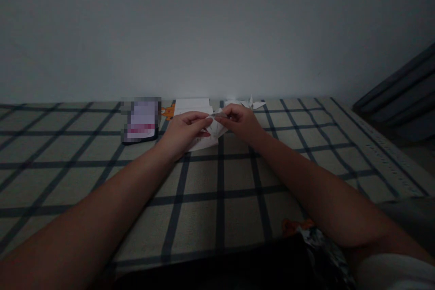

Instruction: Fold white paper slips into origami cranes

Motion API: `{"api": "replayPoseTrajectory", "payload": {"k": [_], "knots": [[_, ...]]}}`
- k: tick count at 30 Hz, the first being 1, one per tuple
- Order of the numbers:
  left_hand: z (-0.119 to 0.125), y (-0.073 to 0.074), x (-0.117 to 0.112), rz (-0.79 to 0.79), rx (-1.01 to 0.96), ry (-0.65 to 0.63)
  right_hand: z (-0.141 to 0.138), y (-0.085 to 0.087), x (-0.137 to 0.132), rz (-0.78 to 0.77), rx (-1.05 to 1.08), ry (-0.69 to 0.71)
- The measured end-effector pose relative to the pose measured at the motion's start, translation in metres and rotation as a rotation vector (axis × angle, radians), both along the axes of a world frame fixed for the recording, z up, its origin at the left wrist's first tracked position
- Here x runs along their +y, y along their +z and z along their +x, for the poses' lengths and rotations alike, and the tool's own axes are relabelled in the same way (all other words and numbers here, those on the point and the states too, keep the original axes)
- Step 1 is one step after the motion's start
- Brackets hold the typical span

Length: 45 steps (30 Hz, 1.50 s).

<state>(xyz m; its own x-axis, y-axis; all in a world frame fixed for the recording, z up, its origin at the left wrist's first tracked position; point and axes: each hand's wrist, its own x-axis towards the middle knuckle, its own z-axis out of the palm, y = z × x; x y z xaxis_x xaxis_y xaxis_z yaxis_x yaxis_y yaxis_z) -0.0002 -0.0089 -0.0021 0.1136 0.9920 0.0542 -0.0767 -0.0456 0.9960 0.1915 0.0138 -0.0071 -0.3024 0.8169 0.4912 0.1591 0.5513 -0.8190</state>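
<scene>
Between my two hands is a small piece of folded white paper, its creases and pointed edges showing. My left hand pinches it from the left, thumb and fingertips meeting at its upper part. From the other side my right hand grips its upper right edge between thumb and curled fingers. Both hands are closed, close together, just above the checked cloth. White sheets of paper lie right behind my left hand. Beyond my right hand are folded white paper pieces, partly hidden by it.
A phone, its screen lit and partly blurred out, lies left of my hands. The checked cloth covers the surface up to a plain wall. Dark, ribbed fabric hangs at the right edge.
</scene>
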Motion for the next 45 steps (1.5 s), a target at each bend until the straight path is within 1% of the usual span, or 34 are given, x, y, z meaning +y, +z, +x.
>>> {"api": "replayPoseTrajectory", "payload": {"k": [6, 14, 23, 27, 32, 39, 41, 45], "knots": [[-0.0011, 0.0024, -0.0004, 0.024, 0.060, 0.028, -0.0002, -0.0021, 0.0015, -0.011, 0.003, 0.007], [0.0008, 0.0046, -0.0011, 0.021, 0.057, 0.051, 0.0001, -0.0026, 0.0015, -0.018, -0.027, 0.001], [0.0003, -0.0018, 0.0010, 0.058, 0.099, 0.070, 0.0007, -0.0020, 0.0016, 0.006, -0.014, 0.001], [-0.0001, -0.0016, 0.0007, 0.056, 0.092, 0.076, 0.0006, -0.0003, 0.0006, 0.001, -0.014, -0.002], [-0.0007, 0.0029, -0.0014, 0.052, 0.132, 0.060, 0.0000, -0.0004, 0.0001, 0.001, -0.021, -0.011], [-0.0006, 0.0033, -0.0022, 0.036, 0.091, 0.054, 0.0004, -0.0022, 0.0022, -0.006, -0.030, -0.009], [-0.0007, 0.0021, -0.0020, 0.029, 0.074, 0.030, 0.0004, -0.0016, 0.0021, -0.008, -0.025, -0.018], [-0.0034, -0.0006, -0.0003, 0.023, 0.104, -0.039, 0.0004, -0.0006, 0.0013, -0.005, -0.006, -0.008]]}}
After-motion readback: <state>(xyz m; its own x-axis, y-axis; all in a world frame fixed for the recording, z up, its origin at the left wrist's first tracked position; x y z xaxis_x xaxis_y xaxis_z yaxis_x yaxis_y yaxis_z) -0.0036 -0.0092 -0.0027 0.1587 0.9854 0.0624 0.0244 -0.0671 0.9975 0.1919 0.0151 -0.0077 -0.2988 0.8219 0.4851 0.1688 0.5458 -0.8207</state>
